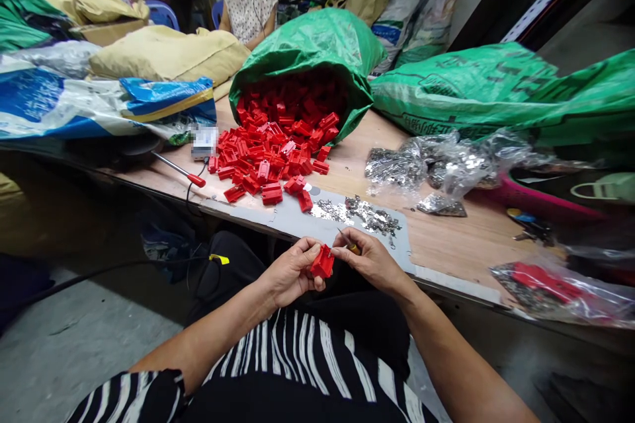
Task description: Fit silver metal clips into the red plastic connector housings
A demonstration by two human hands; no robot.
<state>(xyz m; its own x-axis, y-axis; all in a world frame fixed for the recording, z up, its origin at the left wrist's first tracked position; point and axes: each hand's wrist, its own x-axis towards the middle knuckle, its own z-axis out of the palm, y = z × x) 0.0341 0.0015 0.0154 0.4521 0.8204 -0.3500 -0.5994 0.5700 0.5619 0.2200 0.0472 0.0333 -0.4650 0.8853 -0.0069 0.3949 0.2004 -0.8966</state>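
Observation:
My left hand grips a small red plastic housing between thumb and fingers, just in front of the table edge. Close against its right side is my right hand, closed around a thin pointed tool with a yellow handle, its metal tip pointing up and left. The right thumb and fingertip meet at the housing's upper edge; whether they pinch a small piece there I cannot tell. Beyond the hands, small flat metal pieces lie scattered on a grey mat, beside a heap of similar red housings.
A green woven sack spills the red housings onto the table. Clear bags of metal parts lie to the right, another bag nearer. A red-tipped lever juts out at left. Across the table sits a person.

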